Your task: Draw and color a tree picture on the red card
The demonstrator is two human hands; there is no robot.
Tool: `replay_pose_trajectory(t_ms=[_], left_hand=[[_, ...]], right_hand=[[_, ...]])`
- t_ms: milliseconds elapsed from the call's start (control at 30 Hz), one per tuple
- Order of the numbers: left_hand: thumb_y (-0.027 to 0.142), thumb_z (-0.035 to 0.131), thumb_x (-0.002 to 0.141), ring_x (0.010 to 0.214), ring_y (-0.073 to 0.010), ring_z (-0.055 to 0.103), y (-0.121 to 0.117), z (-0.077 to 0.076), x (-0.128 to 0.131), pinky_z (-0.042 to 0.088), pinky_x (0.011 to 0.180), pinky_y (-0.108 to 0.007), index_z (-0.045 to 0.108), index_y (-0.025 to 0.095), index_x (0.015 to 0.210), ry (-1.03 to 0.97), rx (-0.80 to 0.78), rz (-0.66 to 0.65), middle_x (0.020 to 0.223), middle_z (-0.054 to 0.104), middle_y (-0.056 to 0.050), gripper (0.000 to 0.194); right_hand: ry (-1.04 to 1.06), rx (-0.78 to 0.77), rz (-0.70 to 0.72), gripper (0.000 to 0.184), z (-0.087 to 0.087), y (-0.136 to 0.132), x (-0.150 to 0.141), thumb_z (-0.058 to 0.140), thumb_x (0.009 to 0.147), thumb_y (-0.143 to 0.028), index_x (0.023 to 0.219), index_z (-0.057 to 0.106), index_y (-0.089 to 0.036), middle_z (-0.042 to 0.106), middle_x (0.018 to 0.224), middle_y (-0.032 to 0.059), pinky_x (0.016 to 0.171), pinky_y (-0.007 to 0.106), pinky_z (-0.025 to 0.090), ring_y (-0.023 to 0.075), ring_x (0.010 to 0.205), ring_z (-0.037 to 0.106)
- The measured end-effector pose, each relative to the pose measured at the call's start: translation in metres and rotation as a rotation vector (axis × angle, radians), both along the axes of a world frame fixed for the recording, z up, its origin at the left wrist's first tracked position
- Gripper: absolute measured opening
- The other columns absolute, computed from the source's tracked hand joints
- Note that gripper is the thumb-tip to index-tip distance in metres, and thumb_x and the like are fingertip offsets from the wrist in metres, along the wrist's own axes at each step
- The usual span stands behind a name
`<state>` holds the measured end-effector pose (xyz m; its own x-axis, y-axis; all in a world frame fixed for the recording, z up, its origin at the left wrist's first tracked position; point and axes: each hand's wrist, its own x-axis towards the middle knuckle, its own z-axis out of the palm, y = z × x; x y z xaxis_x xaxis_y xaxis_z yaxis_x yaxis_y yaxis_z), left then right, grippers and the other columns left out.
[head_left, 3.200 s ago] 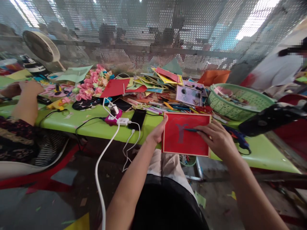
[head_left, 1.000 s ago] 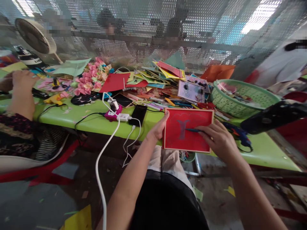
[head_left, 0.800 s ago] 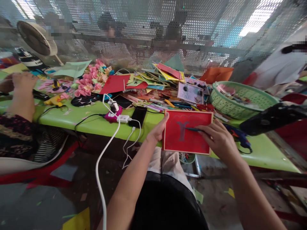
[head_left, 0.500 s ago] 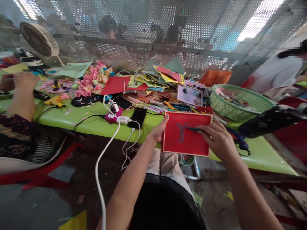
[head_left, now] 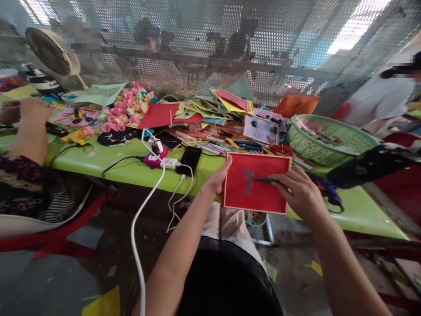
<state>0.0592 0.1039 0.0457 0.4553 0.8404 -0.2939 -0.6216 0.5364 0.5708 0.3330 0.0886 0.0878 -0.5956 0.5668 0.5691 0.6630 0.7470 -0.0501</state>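
My left hand (head_left: 217,177) grips the left edge of a red framed board (head_left: 237,191), thumb on the front of its pale rim. The board is tilted toward me above my lap, at the table's front edge. On its red face a greyish-purple tree shape (head_left: 248,182) is drawn, trunk below and branches above. Between the closed fingers of my right hand (head_left: 296,186) is a slim dark blue pen (head_left: 263,179). Its tip meets the drawn trunk, as far as I can see. Whether it is a pen or a crayon is hard to tell.
On the green table (head_left: 128,169) lie a black phone (head_left: 189,160), a purple power adapter (head_left: 156,158) with white cables, pens, and stacked coloured cards (head_left: 204,112). A green basket (head_left: 329,138) stands right, near a glue gun (head_left: 330,195). Another person's hand (head_left: 34,114) works at left.
The pen tip has shifted slightly left and down on the drawn tree, with my right hand following. My left hand and the board stay nearly still.
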Motion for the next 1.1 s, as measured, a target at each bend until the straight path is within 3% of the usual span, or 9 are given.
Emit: replay_pose_trajectory(t_ms=[200, 333, 500, 833, 1100], left_hand=[[0.065, 0.035, 0.12, 0.11, -0.0312, 0.086, 0.0, 0.002, 0.0, 0.063, 0.111, -0.045, 0.077, 0.012, 0.139, -0.042, 0.003, 0.009, 0.114, 0.088, -0.018, 0.07], [0.069, 0.044, 0.117, 0.11, -0.0328, 0.086, 0.001, 0.0, 0.0, 0.064, 0.109, -0.047, 0.075, 0.013, 0.141, -0.082, -0.02, -0.001, 0.114, 0.088, -0.017, 0.069], [0.071, 0.047, 0.116, 0.108, -0.0322, 0.086, 0.002, -0.005, -0.001, 0.065, 0.109, -0.046, 0.074, 0.014, 0.145, -0.168, 0.007, -0.008, 0.117, 0.088, -0.017, 0.07], [0.065, 0.037, 0.12, 0.114, -0.032, 0.085, 0.005, -0.005, -0.001, 0.063, 0.112, -0.048, 0.071, 0.013, 0.149, -0.106, -0.035, 0.012, 0.118, 0.087, -0.018, 0.069], [0.067, 0.044, 0.118, 0.111, -0.0322, 0.085, 0.005, -0.004, -0.002, 0.065, 0.107, -0.047, 0.067, 0.012, 0.154, -0.141, -0.019, 0.002, 0.122, 0.086, -0.02, 0.07]], right_hand=[[-0.003, 0.017, -0.002, 0.023, -0.004, -0.002, 0.002, 0.059, 0.114, -0.028, 0.124, 0.08, -0.027, 0.082, 0.099, 0.0062, 0.103, 0.053, 0.056, 0.0266, 0.087, 0.073], [-0.035, -0.049, 0.016, 0.024, -0.009, -0.012, 0.005, 0.058, 0.114, -0.03, 0.121, 0.08, -0.029, 0.082, 0.098, 0.0053, 0.102, 0.053, 0.056, 0.0261, 0.087, 0.074], [-0.058, -0.108, -0.014, 0.028, -0.011, -0.022, 0.006, 0.056, 0.114, -0.03, 0.123, 0.083, -0.03, 0.083, 0.101, 0.0054, 0.114, 0.059, 0.052, 0.027, 0.093, 0.076], [-0.051, -0.119, 0.002, 0.026, -0.021, -0.026, 0.011, 0.059, 0.113, -0.032, 0.121, 0.084, -0.029, 0.08, 0.094, 0.005, 0.114, 0.059, 0.053, 0.0269, 0.088, 0.074], [-0.049, -0.108, -0.013, 0.026, -0.026, -0.028, 0.012, 0.057, 0.114, -0.033, 0.121, 0.083, -0.031, 0.081, 0.095, 0.0045, 0.118, 0.061, 0.051, 0.0265, 0.089, 0.074]])
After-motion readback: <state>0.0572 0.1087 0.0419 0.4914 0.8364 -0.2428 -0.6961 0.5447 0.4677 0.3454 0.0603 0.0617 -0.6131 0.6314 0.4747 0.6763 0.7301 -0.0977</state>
